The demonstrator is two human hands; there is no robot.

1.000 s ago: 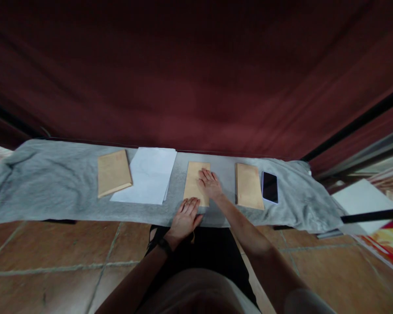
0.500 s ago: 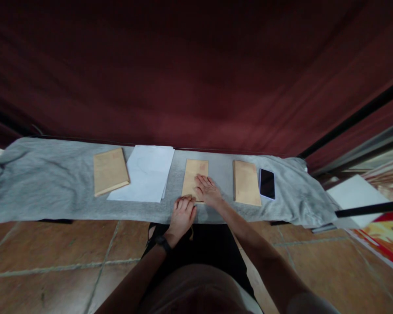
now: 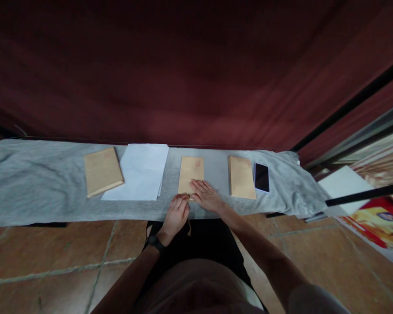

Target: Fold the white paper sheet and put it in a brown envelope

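A tan paper envelope (image 3: 190, 170) with a small reddish mark near its top right lies flat before me on the grey cloth. My right hand (image 3: 207, 196) rests on its lower right part, fingers stretched out and flat, palm down. At the lower left edge, my left hand (image 3: 176, 214) touches the envelope with slightly bent fingers, its thumb apart. The two hands' fingertips almost meet there and hide the bottom edge. A thin tan strip (image 3: 189, 227) hangs below my left hand; what it belongs to is unclear.
White paper sheets (image 3: 137, 170) lie to the left, partly under a thick tan envelope stack (image 3: 102, 172). On the right are more stacked envelopes (image 3: 242, 176) and a phone (image 3: 261, 177). A dark red curtain (image 3: 196, 87) hangs behind the cloth-covered surface (image 3: 36, 183).
My right hand has slid down toward the envelope's lower edge, closer to my left hand. Everything on the cloth appears shifted slightly left as the camera turned.
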